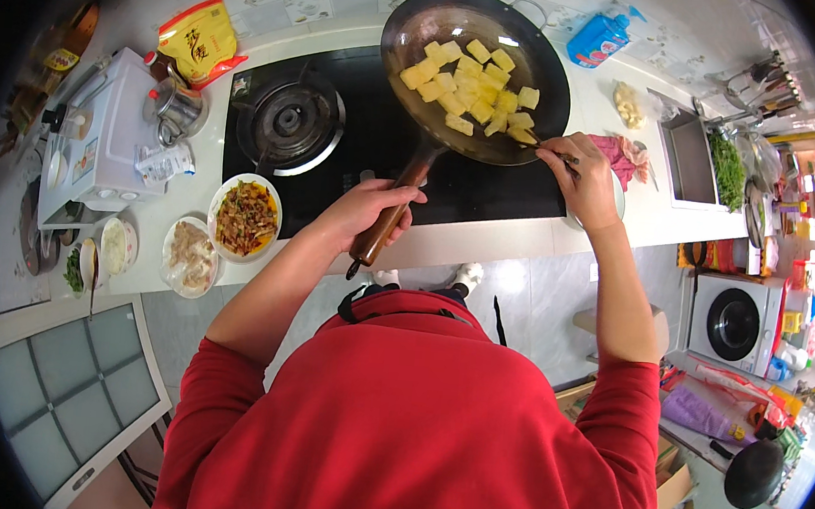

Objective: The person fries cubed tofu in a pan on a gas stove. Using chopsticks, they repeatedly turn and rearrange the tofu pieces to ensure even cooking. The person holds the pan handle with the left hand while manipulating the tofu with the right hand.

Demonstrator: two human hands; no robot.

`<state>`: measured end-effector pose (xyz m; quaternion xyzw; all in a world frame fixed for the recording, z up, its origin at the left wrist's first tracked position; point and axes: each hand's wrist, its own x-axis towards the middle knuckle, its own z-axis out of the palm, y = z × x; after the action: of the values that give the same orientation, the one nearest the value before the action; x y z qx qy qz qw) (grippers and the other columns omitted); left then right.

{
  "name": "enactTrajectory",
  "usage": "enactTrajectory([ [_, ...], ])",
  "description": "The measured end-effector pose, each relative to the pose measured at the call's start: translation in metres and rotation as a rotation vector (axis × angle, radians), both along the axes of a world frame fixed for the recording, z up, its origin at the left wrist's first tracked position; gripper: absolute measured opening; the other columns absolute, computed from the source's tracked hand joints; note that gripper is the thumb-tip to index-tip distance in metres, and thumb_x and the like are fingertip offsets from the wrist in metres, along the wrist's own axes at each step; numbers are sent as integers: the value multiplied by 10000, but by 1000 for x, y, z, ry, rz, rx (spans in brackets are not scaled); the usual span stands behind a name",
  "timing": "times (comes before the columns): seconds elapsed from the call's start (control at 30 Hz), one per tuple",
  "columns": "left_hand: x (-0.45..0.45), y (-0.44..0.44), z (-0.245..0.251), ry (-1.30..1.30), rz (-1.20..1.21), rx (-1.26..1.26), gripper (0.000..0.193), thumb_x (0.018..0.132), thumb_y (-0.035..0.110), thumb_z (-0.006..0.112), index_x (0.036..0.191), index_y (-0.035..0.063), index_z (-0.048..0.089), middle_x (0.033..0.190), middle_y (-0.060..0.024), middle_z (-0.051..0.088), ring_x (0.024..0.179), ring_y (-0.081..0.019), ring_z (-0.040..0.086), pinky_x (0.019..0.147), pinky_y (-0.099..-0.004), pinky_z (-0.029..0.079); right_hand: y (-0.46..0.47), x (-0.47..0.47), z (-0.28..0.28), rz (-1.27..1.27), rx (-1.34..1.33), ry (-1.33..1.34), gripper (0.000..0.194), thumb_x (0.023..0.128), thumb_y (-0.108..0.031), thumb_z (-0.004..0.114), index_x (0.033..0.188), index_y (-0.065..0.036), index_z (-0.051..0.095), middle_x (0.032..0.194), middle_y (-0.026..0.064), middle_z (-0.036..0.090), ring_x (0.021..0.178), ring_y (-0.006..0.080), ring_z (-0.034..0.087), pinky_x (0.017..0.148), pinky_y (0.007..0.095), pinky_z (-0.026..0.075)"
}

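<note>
My left hand (pixel 375 212) grips the brown wooden handle (pixel 390 217) of a dark wok (pixel 409 54), which sits over the right side of the black glass cooktop (pixel 498 197). Several yellow, squarish fried pieces, perhaps tofu (pixel 467 83), lie spread in the wok. In my right hand (pixel 586 179) are chopsticks (pixel 566 158), their tips at a yellow piece near the wok's right wall. Part of a pale plate (pixel 620 192) shows behind my right wrist. The left burner (pixel 290 117) is bare, with no flame visible.
Left of the cooktop stand a bowl of chopped cooked food (pixel 245 217), a plate of pale meat (pixel 192 255), a metal pot (pixel 178 107) and a yellow bag (pixel 202 41). To the right are a blue pump bottle (pixel 598 38), a pink cloth (pixel 620 156) and a sink (pixel 688 151).
</note>
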<state>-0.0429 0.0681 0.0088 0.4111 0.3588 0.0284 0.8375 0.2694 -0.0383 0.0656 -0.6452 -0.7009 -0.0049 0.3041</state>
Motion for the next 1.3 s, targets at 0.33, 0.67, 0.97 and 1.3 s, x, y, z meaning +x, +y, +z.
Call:
enactTrajectory([
  [0.33, 1, 0, 1, 0, 0, 4, 371, 1001, 330, 564, 1188, 13, 613, 731, -46, 578, 577, -133, 538, 533, -273, 433, 5, 46, -12, -168, 35, 396, 131, 917, -61, 683, 919, 70, 687, 863, 112, 706, 696, 165, 700, 619, 261, 545],
  [0.67, 1, -1, -1, -12, 16, -17, 371, 993, 326, 582, 1186, 11, 610, 735, -50, 578, 583, -134, 540, 533, -271, 434, 3, 60, -18, -259, 33, 702, 216, 984, -128, 623, 948, 80, 671, 867, 120, 716, 700, 147, 686, 638, 245, 561],
  [0.97, 0, 0, 1, -3, 17, -13, 377, 991, 328, 581, 1188, 7, 608, 732, -50, 578, 575, -136, 536, 533, -273, 434, 0, 54, -23, -387, 168, 796, 222, 1006, -140, 590, 992, 68, 666, 858, 118, 715, 697, 155, 684, 644, 256, 565],
  [1.3, 1, -1, -1, -18, 5, 7, 379, 999, 323, 565, 1193, 0, 602, 729, -56, 578, 570, -135, 537, 530, -272, 439, 17, 17, -30, -156, 67, 761, 152, 954, -41, 630, 925, 101, 677, 938, 98, 684, 798, 167, 667, 675, 268, 557],
])
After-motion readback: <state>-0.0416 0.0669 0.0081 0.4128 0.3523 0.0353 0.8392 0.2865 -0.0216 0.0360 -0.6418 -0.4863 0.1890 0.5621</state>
